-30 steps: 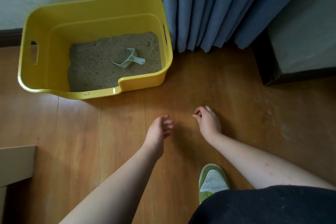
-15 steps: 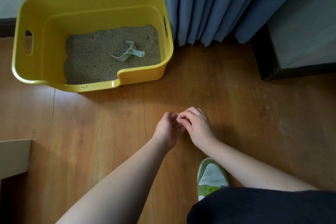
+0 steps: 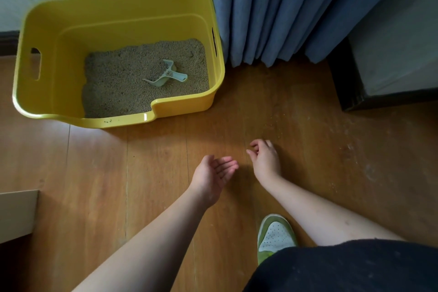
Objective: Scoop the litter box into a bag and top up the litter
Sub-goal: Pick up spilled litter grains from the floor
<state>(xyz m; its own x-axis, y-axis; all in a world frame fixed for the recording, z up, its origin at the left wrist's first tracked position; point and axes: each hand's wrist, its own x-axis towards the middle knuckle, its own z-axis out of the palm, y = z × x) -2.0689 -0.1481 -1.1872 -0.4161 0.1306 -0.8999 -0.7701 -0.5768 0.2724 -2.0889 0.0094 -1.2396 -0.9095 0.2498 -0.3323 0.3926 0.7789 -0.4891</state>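
Head view: left hand (image 3: 213, 173) palm-up, cupped, empty; right hand (image 3: 265, 159) fingers curled loosely, empty; scoop (image 3: 166, 76) lies in litter box (image 3: 71, 14), handle pointing right

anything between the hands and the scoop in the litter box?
Only the litter box's own front wall. Bare floor lies between both hands, left and right, and the box; the scoop lies uncovered on the litter.
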